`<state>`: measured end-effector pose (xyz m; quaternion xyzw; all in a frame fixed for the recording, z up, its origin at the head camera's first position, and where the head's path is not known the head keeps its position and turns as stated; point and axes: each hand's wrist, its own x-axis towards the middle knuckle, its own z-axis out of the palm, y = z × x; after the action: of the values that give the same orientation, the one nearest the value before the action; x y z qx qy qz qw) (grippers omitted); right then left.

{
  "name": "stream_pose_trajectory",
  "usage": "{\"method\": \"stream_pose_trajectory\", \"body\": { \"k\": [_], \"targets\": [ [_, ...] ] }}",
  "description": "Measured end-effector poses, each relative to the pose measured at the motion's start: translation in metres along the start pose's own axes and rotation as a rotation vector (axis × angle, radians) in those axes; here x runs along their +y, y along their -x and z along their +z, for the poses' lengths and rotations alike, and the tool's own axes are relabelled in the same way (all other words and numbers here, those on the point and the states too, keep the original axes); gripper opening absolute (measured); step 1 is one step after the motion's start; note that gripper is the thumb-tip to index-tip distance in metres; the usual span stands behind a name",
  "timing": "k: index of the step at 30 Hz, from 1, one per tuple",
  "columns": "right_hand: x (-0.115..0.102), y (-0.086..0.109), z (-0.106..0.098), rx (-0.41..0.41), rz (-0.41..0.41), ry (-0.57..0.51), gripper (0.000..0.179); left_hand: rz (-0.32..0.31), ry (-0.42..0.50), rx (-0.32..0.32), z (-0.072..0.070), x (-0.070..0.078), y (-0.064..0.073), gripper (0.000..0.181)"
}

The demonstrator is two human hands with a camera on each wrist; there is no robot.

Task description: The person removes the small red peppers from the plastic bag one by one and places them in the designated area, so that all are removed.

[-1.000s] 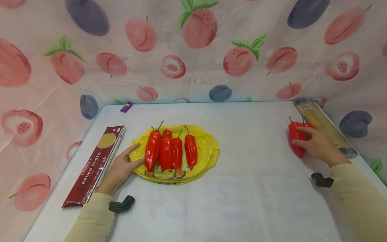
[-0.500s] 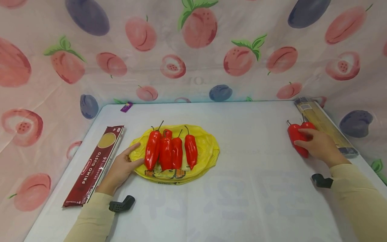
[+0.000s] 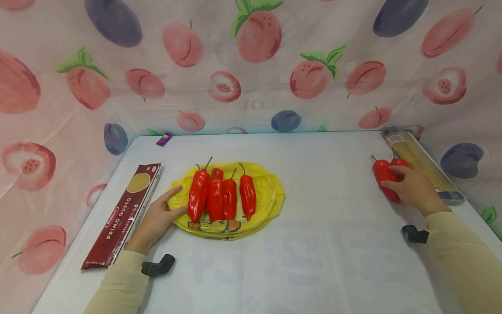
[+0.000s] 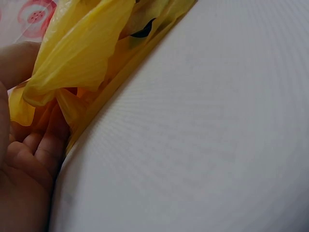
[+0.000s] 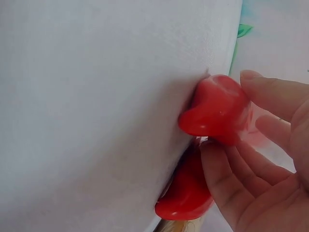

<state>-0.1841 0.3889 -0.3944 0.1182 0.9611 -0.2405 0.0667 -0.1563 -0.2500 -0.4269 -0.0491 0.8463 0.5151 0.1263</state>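
Observation:
My right hand (image 3: 417, 189) pinches a glossy red pepper (image 3: 382, 171) with a dark stem at the table's right side. In the right wrist view its thumb and fingers lie on either side of this pepper (image 5: 217, 108). A second red pepper (image 5: 186, 193) lies right beside it, close to the fingers. At the left, my left hand (image 3: 154, 222) holds the edge of a yellow plastic bag (image 3: 270, 192) spread in a round shape. The left wrist view shows the fingers curled under the bag's folds. Several red peppers (image 3: 215, 198) lie side by side on the bag.
A dark red spaghetti packet (image 3: 125, 209) lies slanted left of the left hand. Along the right table edge lies a clear pack of long pasta (image 3: 425, 163), behind the peppers. A small purple packet (image 3: 164, 139) sits at the back left. Fruit-printed cloth (image 3: 251, 87) hangs behind.
The pepper in my right hand has turned slightly, its stem end shifting left and its tip right. My left hand and the bag have stayed put.

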Motion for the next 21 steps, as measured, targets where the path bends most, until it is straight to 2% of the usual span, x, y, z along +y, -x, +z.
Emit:
{"method": "stream_pose_trajectory", "body": {
  "k": [5, 11, 17, 21],
  "targets": [
    [0.001, 0.002, -0.005, 0.006, -0.015, 0.006, 0.081, 0.000, 0.000, -0.004, 0.000, -0.002, 0.000, 0.080],
    [-0.005, 0.009, -0.023, 0.031, -0.049, -0.004, 0.087, -0.002, -0.006, -0.002, 0.000, -0.001, 0.000, 0.081],
    [-0.028, 0.017, -0.038, 0.055, -0.033, -0.011, 0.094, 0.002, 0.009, -0.005, -0.001, 0.001, 0.000, 0.079],
    [-0.047, 0.024, -0.039, 0.075, -0.116, -0.013, 0.089, 0.010, 0.026, -0.014, -0.001, 0.000, 0.001, 0.078]
  ]
}}
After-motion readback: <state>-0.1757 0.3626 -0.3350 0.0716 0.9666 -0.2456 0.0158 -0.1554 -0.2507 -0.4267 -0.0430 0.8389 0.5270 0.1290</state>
